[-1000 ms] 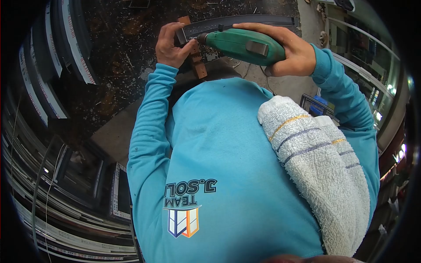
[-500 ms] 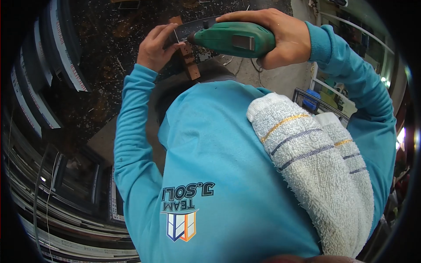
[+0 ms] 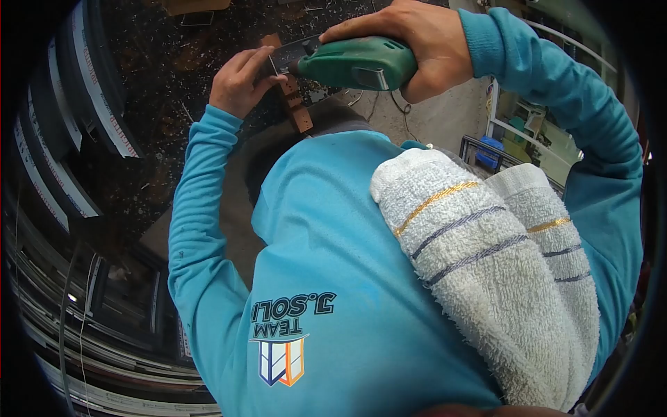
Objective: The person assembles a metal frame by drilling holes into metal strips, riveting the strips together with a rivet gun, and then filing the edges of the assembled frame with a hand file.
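Observation:
My right hand (image 3: 410, 42) grips a green power drill (image 3: 351, 62) held level, its bit pointing left. My left hand (image 3: 240, 83) pinches the dark metal profile (image 3: 288, 50) just at the drill's tip, fingers closed on it. A brown wooden block (image 3: 297, 108) lies under the profile, between my hands. All of this rests on a dark workbench (image 3: 153, 139) strewn with metal shavings. My blue long-sleeved shirt (image 3: 333, 278) fills the lower view and hides the near part of the bench.
A white striped towel (image 3: 486, 264) hangs over my right shoulder. Bundles of long aluminium profiles (image 3: 76, 174) are stacked at the left and lower left. A metal frame (image 3: 507, 139) and a blue object stand on the floor at the right.
Both hands and the drill have shifted up and slightly left in view. My right arm is raised higher; the grip on drill and profile is unchanged.

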`<state>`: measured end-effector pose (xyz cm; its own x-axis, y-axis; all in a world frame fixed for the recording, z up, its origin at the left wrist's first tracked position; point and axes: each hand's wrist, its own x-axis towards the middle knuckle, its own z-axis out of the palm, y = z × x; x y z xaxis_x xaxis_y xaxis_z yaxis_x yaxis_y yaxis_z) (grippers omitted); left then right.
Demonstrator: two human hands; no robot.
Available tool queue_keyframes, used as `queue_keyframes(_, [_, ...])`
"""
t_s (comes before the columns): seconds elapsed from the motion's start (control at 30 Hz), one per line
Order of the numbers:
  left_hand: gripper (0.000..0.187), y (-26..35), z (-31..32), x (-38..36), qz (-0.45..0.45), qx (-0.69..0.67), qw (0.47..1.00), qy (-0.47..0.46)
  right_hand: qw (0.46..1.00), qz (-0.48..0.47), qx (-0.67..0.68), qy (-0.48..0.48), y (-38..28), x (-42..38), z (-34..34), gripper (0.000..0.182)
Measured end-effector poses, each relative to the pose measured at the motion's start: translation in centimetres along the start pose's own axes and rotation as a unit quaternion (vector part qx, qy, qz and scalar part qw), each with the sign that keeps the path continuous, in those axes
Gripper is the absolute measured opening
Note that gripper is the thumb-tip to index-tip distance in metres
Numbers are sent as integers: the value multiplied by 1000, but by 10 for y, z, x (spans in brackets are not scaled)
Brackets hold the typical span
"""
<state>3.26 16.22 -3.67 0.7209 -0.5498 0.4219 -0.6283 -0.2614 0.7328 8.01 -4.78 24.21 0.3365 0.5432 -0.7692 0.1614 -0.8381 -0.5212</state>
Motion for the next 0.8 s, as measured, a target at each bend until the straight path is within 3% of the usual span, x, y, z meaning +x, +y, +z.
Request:
queue_keyframes(0.3, [57, -3, 0, -1, 15, -3, 1000, 8, 997, 21, -63, -30, -6, 8, 1, 88])
queue_keyframes(0.4, [57, 1, 2, -4, 3, -5, 1000, 9, 999, -48, 7, 10, 11, 8, 4, 88])
queue_keyframes(0.5, [56, 3, 2, -4, -1, -5, 1000, 17, 983, 15, 173, 57, 18, 4, 14, 86])
queue_keyframes(0.53, [55, 4, 1, -4, -6, -6, 1000, 14, 950, 23, 305, 69, 13, -1, 21, 74])
queue_keyframes(0.63, [55, 6, 0, -2, -10, -6, 1000, 14, 908, 133, 394, 55, 25, -8, 36, 60])
queue_keyframes(0.67, [54, 5, 0, -1, -10, -4, 1000, 15, 895, 132, 420, 69, 28, -9, 41, 52])
queue_keyframes(0.8, [54, 7, -1, 2, -14, 6, 1000, 5, 900, 62, 416, 118, 37, -28, 50, 55])
